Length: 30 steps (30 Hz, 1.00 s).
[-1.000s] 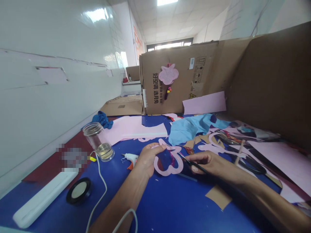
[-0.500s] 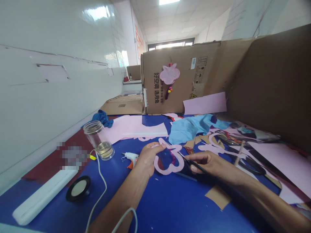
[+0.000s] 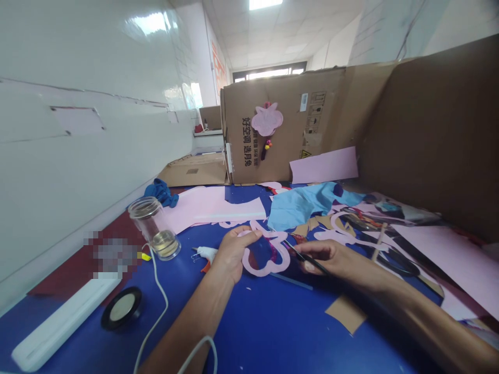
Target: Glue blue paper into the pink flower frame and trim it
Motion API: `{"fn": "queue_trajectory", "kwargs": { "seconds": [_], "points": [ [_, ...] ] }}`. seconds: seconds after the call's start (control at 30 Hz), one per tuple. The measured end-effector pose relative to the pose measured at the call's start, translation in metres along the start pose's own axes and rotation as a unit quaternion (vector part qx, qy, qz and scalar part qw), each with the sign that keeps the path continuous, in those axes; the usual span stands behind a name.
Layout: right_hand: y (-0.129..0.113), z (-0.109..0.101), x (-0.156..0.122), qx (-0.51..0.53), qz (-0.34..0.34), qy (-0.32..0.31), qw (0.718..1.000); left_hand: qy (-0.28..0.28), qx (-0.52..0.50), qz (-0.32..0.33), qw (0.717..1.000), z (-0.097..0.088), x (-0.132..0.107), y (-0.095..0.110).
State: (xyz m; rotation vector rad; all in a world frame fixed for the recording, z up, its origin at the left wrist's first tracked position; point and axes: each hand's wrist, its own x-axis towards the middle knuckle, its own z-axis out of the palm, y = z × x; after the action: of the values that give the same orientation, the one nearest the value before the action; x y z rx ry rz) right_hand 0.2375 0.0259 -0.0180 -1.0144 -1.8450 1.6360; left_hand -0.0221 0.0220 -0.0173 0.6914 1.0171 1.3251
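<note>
Blue tabletop (image 3: 273, 327) | held tool (image 3: 315, 264): axis diagonal, tip toward pink cutout (image 3: 262, 271)

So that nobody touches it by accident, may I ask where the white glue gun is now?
In the head view, left of centre, the white glue gun lies on the blue table, between the clear jar and the left hand, which partly hides it.

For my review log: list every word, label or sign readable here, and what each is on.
"好空调 选月兔": large dark characters on the cardboard panel.
Yellow warning triangle, same panel; its inner mark is too small.
Boxed handling symbols, same panel; no words readable.
Smaller characters beside the large ones: too small.
White label, same panel: too small.
Orange-red lettering in the background: too blurred.
</note>
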Motion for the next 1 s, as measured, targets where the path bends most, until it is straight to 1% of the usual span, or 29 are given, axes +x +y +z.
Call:
{"fn": "queue_trajectory", "kwargs": {
  "seconds": [0.27, 0.47, 0.67, 1.0],
  "points": [
    [0.0004, -0.0042, -0.0006, 0.005, 0.002, -0.054, 0.999, 0.006, 0.011, 0.013, 1.000, 0.0029, -0.0027, 0.0073],
    [-0.0034, -0.0029, -0.0001, 0.006, 0.008, -0.061, 0.998, -0.001, 0.017, 0.015, 1.000, 0.0031, -0.0035, 0.0073],
    [-0.0046, -0.0016, -0.0004, 0.010, 0.021, -0.053, 0.998, -0.002, 0.016, 0.012, 1.000, 0.0027, -0.0026, 0.0060],
    [-0.0016, -0.0032, -0.0002, 0.007, 0.008, -0.055, 0.998, 0.003, 0.021, 0.008, 1.000, 0.0021, -0.0022, 0.0056]
  ]
}}
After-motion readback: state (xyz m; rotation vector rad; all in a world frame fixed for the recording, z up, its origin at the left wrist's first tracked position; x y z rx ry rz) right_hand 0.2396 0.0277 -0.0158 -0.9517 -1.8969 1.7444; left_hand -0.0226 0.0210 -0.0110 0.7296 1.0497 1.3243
